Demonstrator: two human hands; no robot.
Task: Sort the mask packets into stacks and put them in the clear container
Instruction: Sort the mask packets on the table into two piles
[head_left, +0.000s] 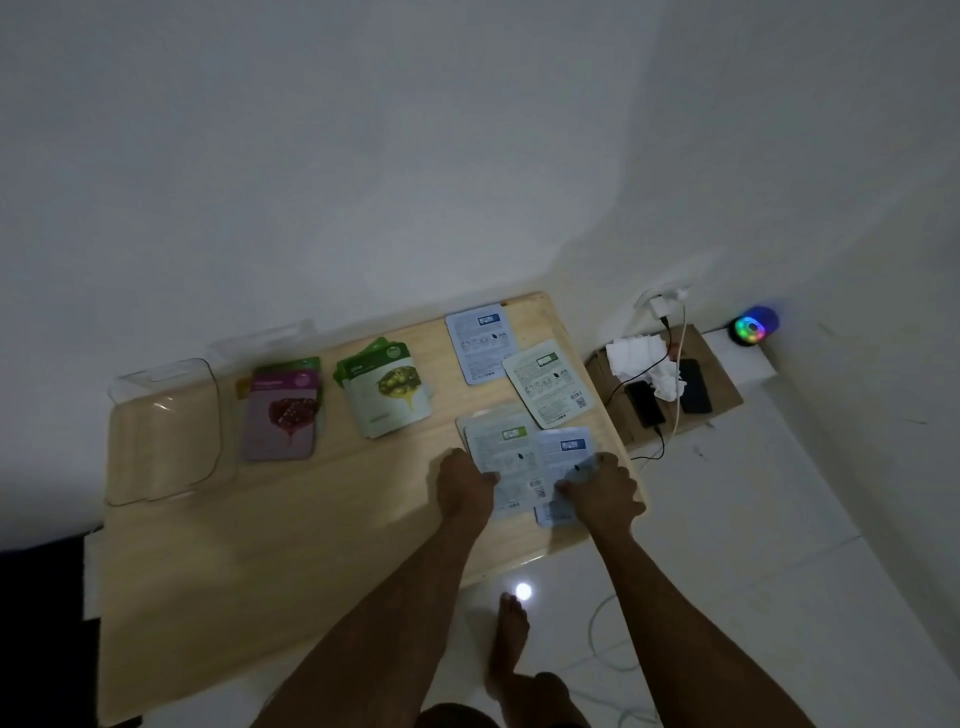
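On the wooden table (291, 525) a clear container (166, 431) sits at the far left, with its lid (260, 340) behind it. Beside it lies a purple packet stack (283, 413), then a green olive packet stack (387, 395). Two face-down packets lie at the back right, one blue-labelled (480, 343) and one green-labelled (548, 384). My left hand (462, 486) grips a face-down green-labelled packet (506, 452). My right hand (602, 491) grips a face-down blue-labelled packet (563, 452) next to it, near the table's right edge.
To the right of the table a cardboard box (717, 384) carries two phones, crumpled tissue (644, 358) and charger cables. A speaker with coloured lights (753, 326) stands by the wall. My bare foot (511, 644) and a white cable lie on the tiled floor.
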